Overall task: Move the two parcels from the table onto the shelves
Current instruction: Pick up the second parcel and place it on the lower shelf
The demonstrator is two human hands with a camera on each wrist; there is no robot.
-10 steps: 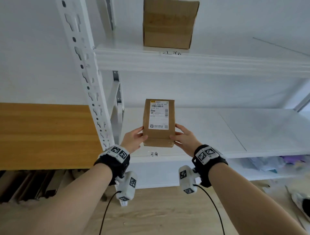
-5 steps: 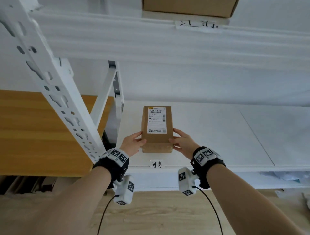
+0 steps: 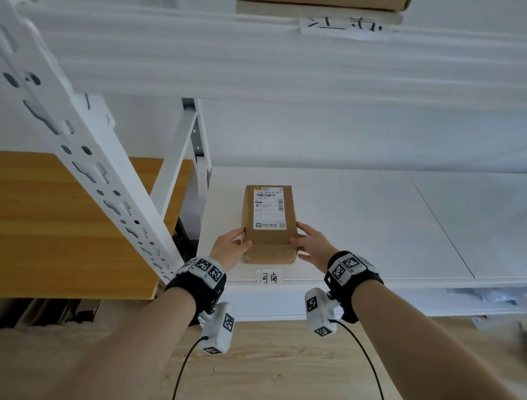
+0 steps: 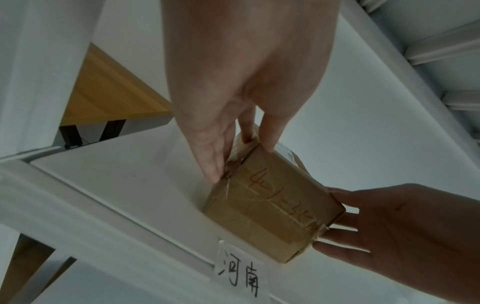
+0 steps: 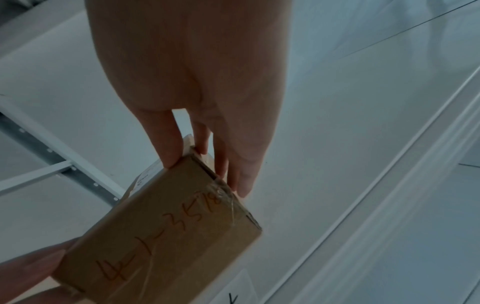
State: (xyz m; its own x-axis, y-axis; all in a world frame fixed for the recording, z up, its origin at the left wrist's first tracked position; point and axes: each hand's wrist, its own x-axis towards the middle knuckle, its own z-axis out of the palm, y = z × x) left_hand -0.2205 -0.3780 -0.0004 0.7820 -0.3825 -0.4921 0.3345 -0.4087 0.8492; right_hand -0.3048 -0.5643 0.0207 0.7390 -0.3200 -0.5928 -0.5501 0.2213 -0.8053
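A brown cardboard parcel (image 3: 268,222) with a white shipping label lies on the white middle shelf (image 3: 356,228), near its front left corner. My left hand (image 3: 243,237) holds its left side, thumb over the top edge, fingers straight down the side. My right hand (image 3: 298,234) holds the right side the same way. In the left wrist view the parcel (image 4: 272,205) rests flat on the shelf board between my left hand (image 4: 241,162) and right hand (image 4: 332,226). The right wrist view shows red handwriting on the parcel's (image 5: 168,226) near end. A second parcel (image 3: 322,2) sits on the upper shelf (image 3: 256,57).
A paper tag (image 3: 268,277) with handwriting is stuck on the shelf's front edge below the parcel. The white slotted upright (image 3: 71,128) stands at the left. A wooden table (image 3: 57,228) lies beyond it. The upper shelf hangs close overhead. Bare shelf board extends to the right.
Both hands have carried the parcel forward and down, from above the shelf's front edge onto the middle shelf board. My head has moved closer to the shelves.
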